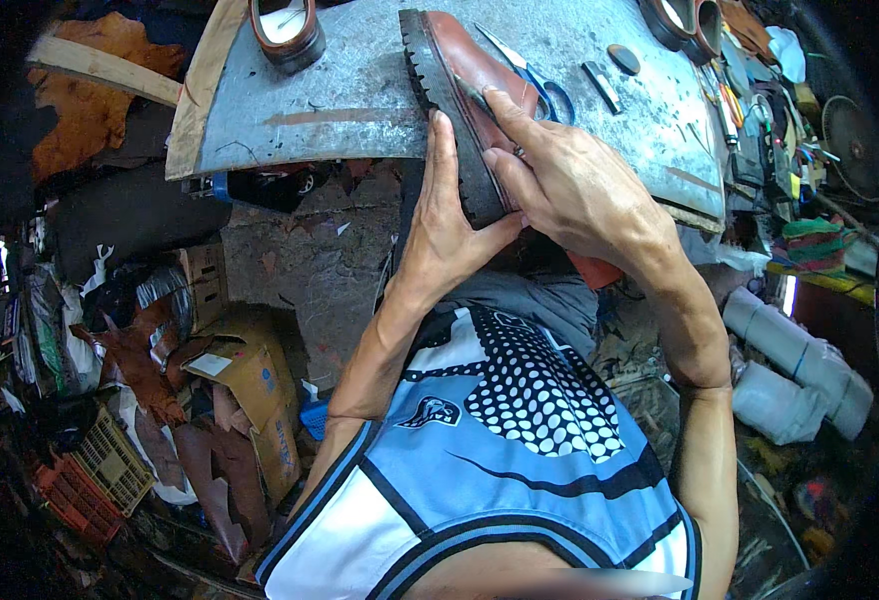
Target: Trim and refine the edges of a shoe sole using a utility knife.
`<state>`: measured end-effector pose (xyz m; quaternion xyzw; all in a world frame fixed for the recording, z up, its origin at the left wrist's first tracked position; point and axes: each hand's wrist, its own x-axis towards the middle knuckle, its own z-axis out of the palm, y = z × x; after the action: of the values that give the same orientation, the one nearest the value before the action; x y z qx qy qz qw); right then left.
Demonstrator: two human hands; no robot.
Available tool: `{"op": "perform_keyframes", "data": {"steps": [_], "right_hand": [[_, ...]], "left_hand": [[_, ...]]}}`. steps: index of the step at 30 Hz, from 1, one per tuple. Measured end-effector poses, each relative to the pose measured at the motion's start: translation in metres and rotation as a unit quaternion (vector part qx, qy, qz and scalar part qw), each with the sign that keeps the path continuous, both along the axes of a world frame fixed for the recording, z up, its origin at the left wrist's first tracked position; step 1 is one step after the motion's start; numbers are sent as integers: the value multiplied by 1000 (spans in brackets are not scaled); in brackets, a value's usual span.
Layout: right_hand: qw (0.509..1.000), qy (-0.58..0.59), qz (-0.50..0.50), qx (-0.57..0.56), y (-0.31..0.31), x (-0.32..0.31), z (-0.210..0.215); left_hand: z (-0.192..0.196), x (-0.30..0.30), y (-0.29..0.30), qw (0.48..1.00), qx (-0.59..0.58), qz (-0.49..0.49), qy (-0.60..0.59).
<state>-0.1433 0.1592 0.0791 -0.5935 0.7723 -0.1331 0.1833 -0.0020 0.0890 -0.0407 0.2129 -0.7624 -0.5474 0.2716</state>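
Note:
A reddish-brown leather shoe (468,60) with a thick black lugged sole (425,75) lies tilted on its side, across the near edge of the work table. My left hand (445,225) braces it, fingers straight along the sole and thumb round the heel end. My right hand (570,180) is closed over the upper's side. Between its forefinger and thumb is a slim dark tool (472,95), its tip at the seam between upper and sole; its kind is hard to make out. Just beyond lie scissors (530,75) with blue handles.
The metal-topped table (340,90) also bears a small dark block (602,86), a dark oval disc (624,60) and a brown shoe (288,38) at far left. More shoes (675,20) stand far right. Cardboard boxes (250,390), leather scraps and crates (75,495) crowd the left floor; wrapped rolls (795,350) lie right.

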Motion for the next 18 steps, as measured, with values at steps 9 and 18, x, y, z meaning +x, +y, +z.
{"op": "perform_keyframes", "data": {"steps": [9,18], "right_hand": [[1000,2,-6,-5,-3,0,-2],[999,-3,-22,36,-1,0,-3]], "left_hand": [[1,-1,0,1000,-3,1,-2],[-1,-1,1,1000,0,-2,-4]]}}
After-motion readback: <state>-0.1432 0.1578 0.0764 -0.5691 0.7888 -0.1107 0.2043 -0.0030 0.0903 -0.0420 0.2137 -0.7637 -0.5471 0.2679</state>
